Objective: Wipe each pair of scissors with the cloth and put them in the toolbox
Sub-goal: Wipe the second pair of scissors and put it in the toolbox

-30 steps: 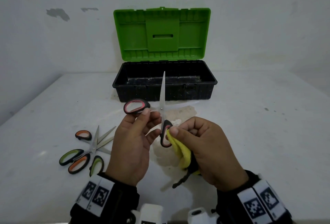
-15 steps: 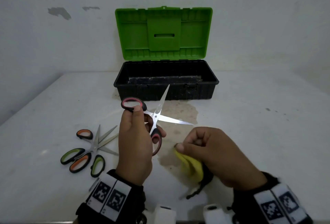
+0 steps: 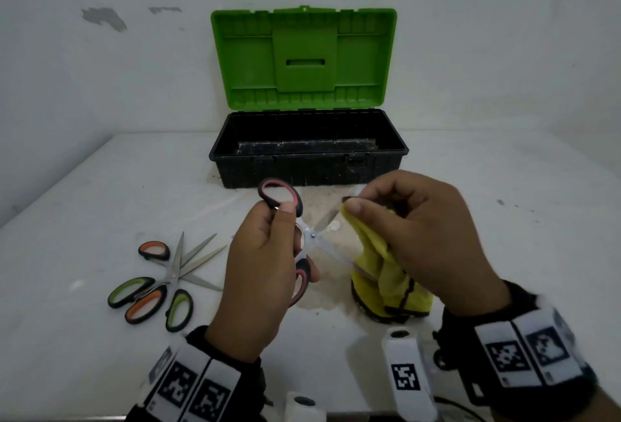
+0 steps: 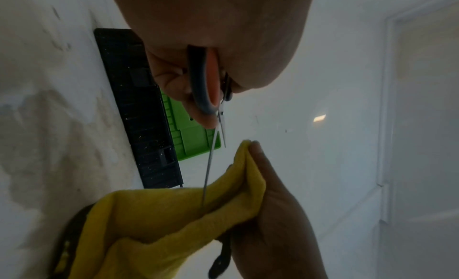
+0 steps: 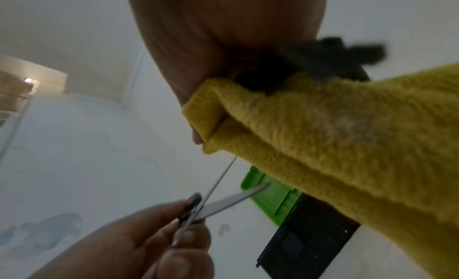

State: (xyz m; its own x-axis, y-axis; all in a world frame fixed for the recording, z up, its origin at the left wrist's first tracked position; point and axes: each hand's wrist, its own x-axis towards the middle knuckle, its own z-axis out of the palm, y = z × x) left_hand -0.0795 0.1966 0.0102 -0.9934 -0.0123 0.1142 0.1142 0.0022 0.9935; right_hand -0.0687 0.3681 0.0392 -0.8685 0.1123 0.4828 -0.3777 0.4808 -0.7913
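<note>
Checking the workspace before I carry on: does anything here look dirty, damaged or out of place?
Yes: a brownish stain spreads over the white table in front of the open toolbox, and the wall has patches of chipped paint. The orange scissors and green scissors lie crossed in a pile.

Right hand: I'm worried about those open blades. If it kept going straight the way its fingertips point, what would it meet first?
Probably the red-handled scissors: the right hand, pinching the yellow cloth, points left at their open blades, held by the left hand. One blade already seems to reach the cloth; depth is unclear.
</note>
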